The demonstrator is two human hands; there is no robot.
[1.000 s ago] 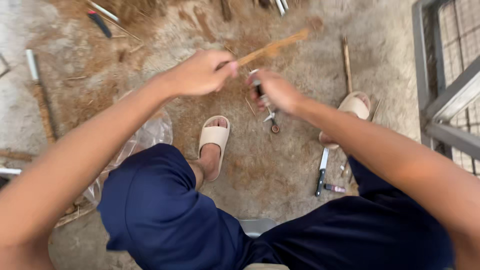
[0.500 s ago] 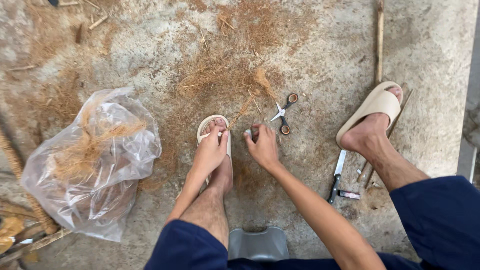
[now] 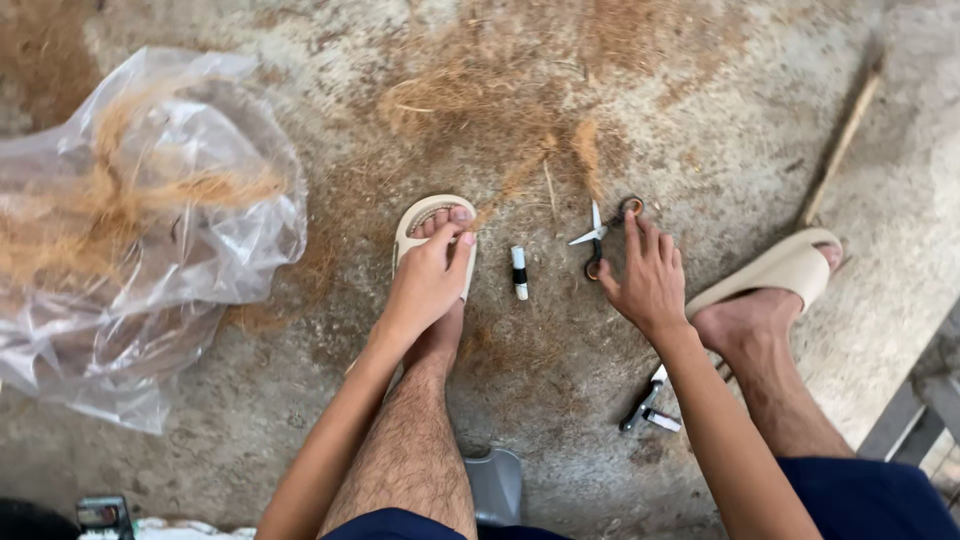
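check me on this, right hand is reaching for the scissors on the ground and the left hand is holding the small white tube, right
Not quite. In the head view the left hand rests on the left foot's sandal, pinching a fibre strand; the small white tube lies untouched on the ground between the hands. The right hand does reach for the scissors.

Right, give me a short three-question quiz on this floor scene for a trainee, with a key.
1. True or false: the right hand reaches onto the scissors lying on the concrete floor.
2. What lies between the two hands? A) a small black-and-white tube B) a hammer C) a cup
3. What fills the clear plastic bag on the left of the picture?

Key
1. True: its fingers lie over the handle loops.
2. A: the tube lies beside the sandal.
3. Loose brown fibre. The left hand pinches a strand of the same stuff at the toes of the beige sandal.
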